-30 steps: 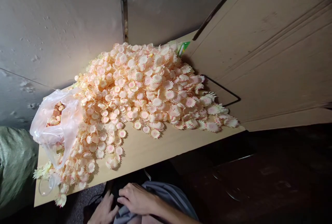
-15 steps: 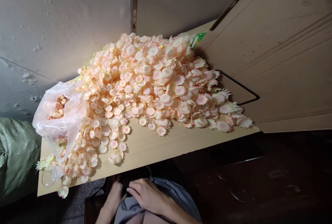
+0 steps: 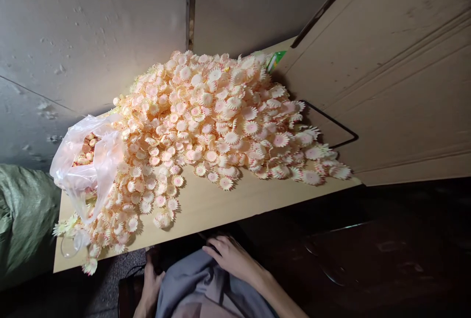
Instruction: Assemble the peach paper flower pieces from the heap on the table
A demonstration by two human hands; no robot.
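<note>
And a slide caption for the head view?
Flower shapes heaped beside a plastic bag on a table, left hand and right hand in front.

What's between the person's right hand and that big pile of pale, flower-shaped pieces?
In the head camera's view, a strip of tan tabletop runs from the pile to its front edge, then dark shadow reaches the right hand.

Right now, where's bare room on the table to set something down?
Bare strip of tabletop between the flower-like pieces and the near edge, widest mid-front, narrowing rightward. Crowded: middle and back under the heap; left end, with the plastic bag and more pieces.
</note>
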